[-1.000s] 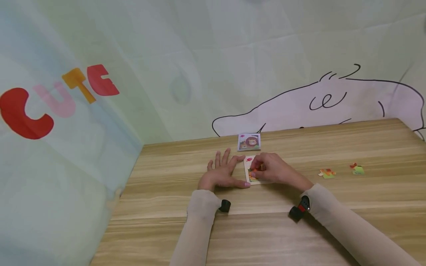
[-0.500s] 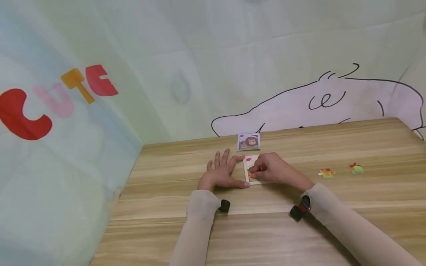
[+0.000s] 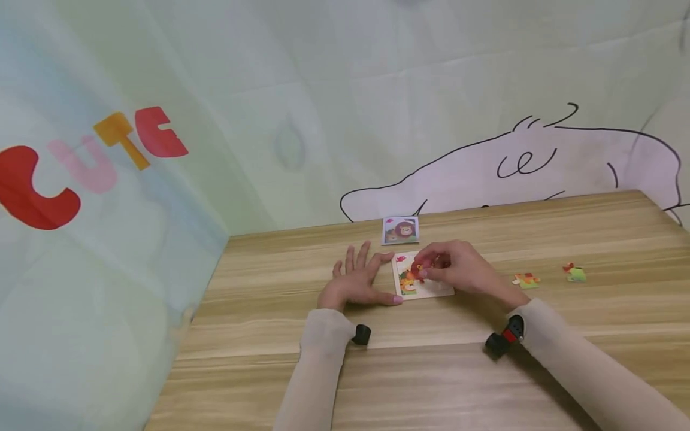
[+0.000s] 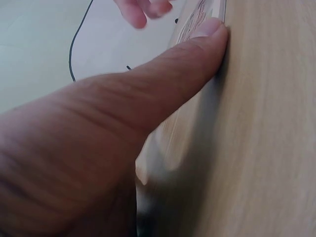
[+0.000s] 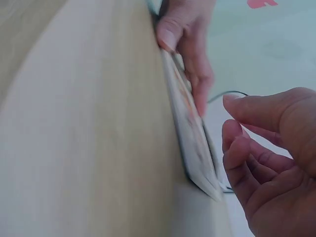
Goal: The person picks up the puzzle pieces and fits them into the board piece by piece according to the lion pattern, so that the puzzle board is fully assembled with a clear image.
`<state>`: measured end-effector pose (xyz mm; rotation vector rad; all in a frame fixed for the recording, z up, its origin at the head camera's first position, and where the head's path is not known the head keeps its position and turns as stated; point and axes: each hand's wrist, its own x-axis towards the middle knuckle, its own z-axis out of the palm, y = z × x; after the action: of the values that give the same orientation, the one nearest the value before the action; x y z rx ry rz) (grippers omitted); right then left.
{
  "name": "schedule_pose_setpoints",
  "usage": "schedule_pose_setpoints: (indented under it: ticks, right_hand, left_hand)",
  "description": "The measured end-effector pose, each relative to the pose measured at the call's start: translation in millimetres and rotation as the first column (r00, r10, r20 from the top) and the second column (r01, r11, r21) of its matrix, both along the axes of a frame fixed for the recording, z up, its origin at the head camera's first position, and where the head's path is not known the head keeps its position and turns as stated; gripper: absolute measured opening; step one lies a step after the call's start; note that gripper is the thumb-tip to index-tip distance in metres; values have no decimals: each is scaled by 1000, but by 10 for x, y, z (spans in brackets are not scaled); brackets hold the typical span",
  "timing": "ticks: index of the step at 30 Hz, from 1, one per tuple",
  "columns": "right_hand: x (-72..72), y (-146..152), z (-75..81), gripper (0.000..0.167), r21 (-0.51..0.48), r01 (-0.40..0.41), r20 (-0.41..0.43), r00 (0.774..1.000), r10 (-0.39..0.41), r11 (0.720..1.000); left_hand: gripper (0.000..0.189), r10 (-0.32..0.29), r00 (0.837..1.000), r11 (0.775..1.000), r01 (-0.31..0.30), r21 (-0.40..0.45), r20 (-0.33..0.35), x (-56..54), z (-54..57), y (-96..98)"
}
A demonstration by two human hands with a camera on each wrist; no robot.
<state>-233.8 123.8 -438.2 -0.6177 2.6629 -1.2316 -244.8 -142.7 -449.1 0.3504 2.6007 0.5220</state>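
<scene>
A small white puzzle board (image 3: 438, 291) lies on the wooden table, with orange and red puzzle pieces (image 3: 408, 281) in its left and upper part. My left hand (image 3: 353, 287) rests flat beside it with spread fingers; thumb and index fingertip touch the board's left edge. Over the board's right side is my right hand (image 3: 458, 263), its fingers loosely bent. In the right wrist view, thumb and fingertips stand apart just off the board, with no piece visible between them. The hand hides part of the board's upper right.
A lion picture card (image 3: 401, 231) lies behind the board. To the right are two loose puzzle pieces, one orange (image 3: 526, 280) and one green and red (image 3: 575, 273). A printed cloth (image 3: 302, 90) hangs behind and left of the table (image 3: 431, 383).
My right hand has lifted a little and shifted right, off the spot where its fingertips were on the board. More of the pieces and the board's lower right now shows. My left hand stays put.
</scene>
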Motion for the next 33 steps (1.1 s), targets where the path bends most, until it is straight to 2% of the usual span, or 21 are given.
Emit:
schedule_pose_setpoints:
  ticks: [11,21,27,33]
  right_hand:
    - [71,596,200,25,33,78,-69,995,-76,996]
    - [152,1061,189,25,82,124,-47,992,-121,989]
    - [176,1278,163,27,126,117,-34,993,-113,985]
    - [182,1493,104,30,202,107,-73,993,-94,974]
  left_hand:
    - [107,-3,1000,1000,3,31,-8,18,-15,-35]
    - [107,0,1000,1000,0,27,-3,30,8,-32]
    - [107,-4,1000,1000,4,22,-4,21,12,-20]
    - [108,-3,1000,1000,3,25,-1,-3,-3,-11]
